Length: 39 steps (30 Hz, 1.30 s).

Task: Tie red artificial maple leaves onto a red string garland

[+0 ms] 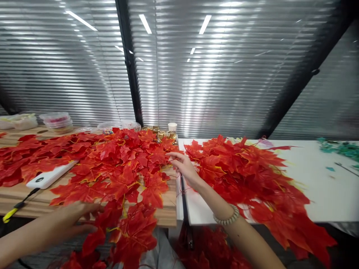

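Red artificial maple leaves (120,183) on thin stems lie thickly over the wooden table, and some hang over its front edge. My left hand (74,218), slightly blurred, is at the lower left beside the hanging leaves. Its thumb and fingers are apart, and the fingertips reach the leaf edges; whether they touch is unclear. My right hand (185,170), with a beaded bracelet (227,216) on the wrist, is over the gap between the two tables. Its fingers are outstretched near the leaves, apart from each other. Thin red strands show just below it.
A second pile of red leaves (232,168) covers part of the white table (303,198). A white power bank (52,175) with a cable sits at left. Plastic tubs (57,123), a paper cup (172,127) and green pieces (340,148) lie farther back. Blinds (224,74) stand behind.
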Each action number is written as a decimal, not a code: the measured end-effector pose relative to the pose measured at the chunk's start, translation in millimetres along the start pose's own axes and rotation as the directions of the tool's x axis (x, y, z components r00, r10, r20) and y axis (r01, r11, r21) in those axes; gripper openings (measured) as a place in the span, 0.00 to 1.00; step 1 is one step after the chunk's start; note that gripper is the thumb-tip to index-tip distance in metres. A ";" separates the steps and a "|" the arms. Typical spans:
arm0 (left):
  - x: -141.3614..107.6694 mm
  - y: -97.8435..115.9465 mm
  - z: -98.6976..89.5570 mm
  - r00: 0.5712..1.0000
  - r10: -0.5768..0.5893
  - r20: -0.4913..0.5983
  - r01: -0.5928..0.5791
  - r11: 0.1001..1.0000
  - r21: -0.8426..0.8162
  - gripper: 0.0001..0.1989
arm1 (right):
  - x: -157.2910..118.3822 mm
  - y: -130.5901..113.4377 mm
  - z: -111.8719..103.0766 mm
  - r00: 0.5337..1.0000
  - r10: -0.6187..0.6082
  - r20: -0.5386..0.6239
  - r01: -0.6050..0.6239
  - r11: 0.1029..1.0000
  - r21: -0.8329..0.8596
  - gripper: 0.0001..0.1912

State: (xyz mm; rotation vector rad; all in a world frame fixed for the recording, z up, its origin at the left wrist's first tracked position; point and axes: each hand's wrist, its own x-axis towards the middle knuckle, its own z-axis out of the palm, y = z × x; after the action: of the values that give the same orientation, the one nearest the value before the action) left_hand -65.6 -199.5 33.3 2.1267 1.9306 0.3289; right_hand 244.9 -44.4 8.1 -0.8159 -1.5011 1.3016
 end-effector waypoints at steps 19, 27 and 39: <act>74.7 63.8 62.0 0.896 0.433 0.094 -0.443 0.880 0.172 0.48 | -57.8 -18.7 -3.4 0.794 -0.502 0.342 0.604 0.709 -0.362 0.21; 38.6 44.0 118.4 0.913 0.398 0.087 -0.398 0.827 0.397 0.47 | -80.3 -5.8 9.2 0.644 -0.592 0.484 0.764 0.465 -0.448 0.20; 62.3 38.9 96.0 0.764 0.619 0.182 -0.640 0.762 0.097 0.41 | -72.2 22.6 -8.1 0.817 -0.404 0.411 0.575 0.535 -0.619 0.19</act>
State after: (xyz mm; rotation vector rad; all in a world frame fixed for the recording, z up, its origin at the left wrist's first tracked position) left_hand 8.7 -144.2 -44.4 2.7795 1.1282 0.1378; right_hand 273.6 -103.3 -30.7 -0.6312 -2.2845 0.3206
